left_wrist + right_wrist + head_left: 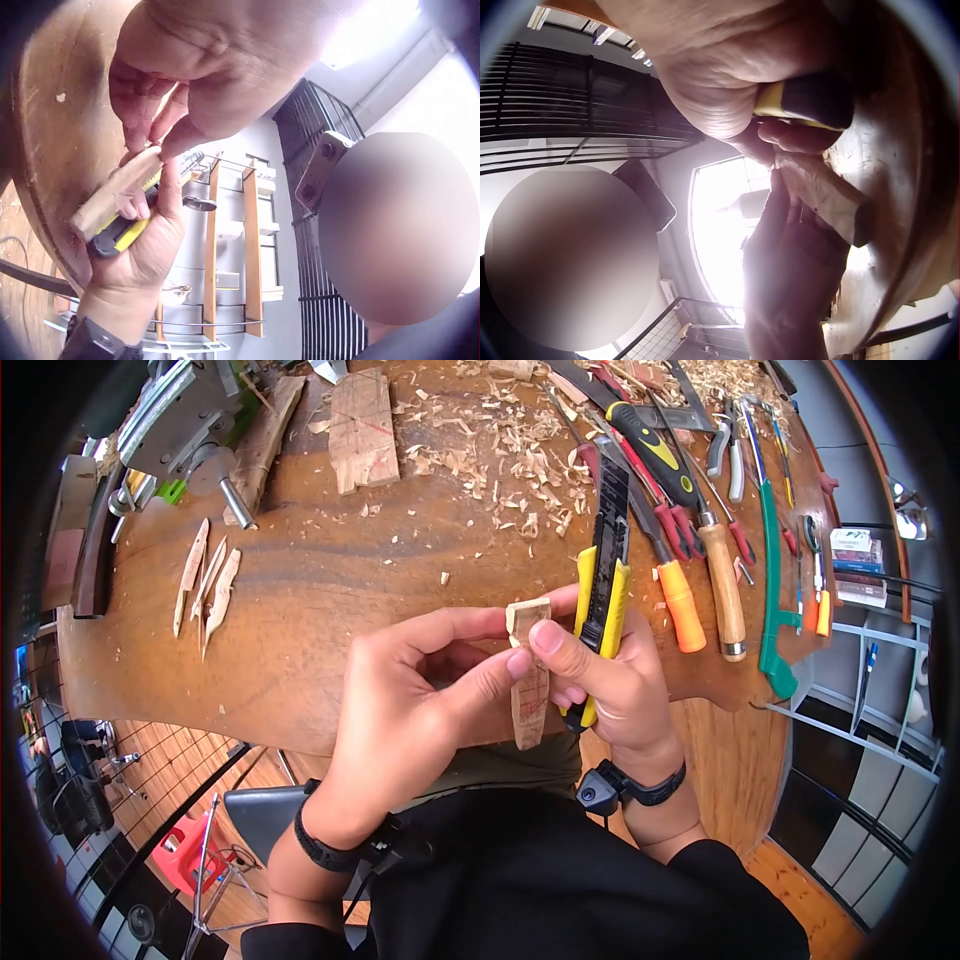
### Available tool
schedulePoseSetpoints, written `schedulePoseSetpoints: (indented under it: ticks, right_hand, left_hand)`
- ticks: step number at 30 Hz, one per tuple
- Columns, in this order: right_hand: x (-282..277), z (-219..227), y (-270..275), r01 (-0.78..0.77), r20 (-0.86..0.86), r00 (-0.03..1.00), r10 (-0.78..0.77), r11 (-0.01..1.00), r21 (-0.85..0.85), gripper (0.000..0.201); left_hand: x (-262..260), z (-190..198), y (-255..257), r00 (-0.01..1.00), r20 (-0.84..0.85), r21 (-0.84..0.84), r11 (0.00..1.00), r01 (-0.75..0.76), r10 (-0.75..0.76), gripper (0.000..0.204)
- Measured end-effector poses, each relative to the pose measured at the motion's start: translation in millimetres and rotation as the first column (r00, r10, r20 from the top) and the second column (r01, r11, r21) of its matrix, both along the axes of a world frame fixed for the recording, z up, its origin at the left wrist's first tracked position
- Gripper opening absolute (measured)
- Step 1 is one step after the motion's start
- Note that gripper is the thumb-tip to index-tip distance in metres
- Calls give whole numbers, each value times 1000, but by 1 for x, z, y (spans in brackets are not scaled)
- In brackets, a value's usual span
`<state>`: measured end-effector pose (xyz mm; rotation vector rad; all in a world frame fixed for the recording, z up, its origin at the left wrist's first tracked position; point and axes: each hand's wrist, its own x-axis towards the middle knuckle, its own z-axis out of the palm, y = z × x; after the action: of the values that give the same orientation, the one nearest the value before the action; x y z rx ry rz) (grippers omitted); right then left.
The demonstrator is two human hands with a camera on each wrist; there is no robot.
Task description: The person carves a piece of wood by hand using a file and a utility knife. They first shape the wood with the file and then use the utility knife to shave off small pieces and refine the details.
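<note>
In the head view my left hand pinches the upper part of a small carved wooden piece between thumb and fingers. The piece is narrow and pale, with reddish lines on its face, and hangs upright at the table's near edge. My right hand grips a yellow-and-black utility knife in its palm, blade end pointing away from the body. Its thumb presses the top of the wooden piece. Both thumbs sit close together there. The left wrist view shows the wood lying alongside the knife handle.
Thin wood slivers lie on the table's left side, below a metal clamp-like tool. A marked wood block and curled shavings are at the back. Files, pliers and a green-handled saw line the right.
</note>
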<state>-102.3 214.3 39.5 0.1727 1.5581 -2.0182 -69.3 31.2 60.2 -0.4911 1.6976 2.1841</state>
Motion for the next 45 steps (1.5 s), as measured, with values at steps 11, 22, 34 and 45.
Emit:
schedulePoseSetpoints:
  ticks: [11,22,34,45]
  right_hand:
    - [1,-4,-5,88,-28,996,-88,996,-2,28]
    - [-3,0,-1,156,126,982,-137,975,-156,27]
    - [-4,0,1,143,112,986,-127,979,-143,24]
    - [-8,1,7,-2,-3,1000,2,997,-76,28]
  left_hand:
    - [-3,-5,7,987,-119,-206,970,-129,106,16]
    - [-8,-12,-7,911,-349,-891,377,-251,-218,15]
    - [-10,-5,11,988,-157,-174,985,-21,-7,18]
    - [-9,-14,-3,995,-73,-32,997,68,-71,14]
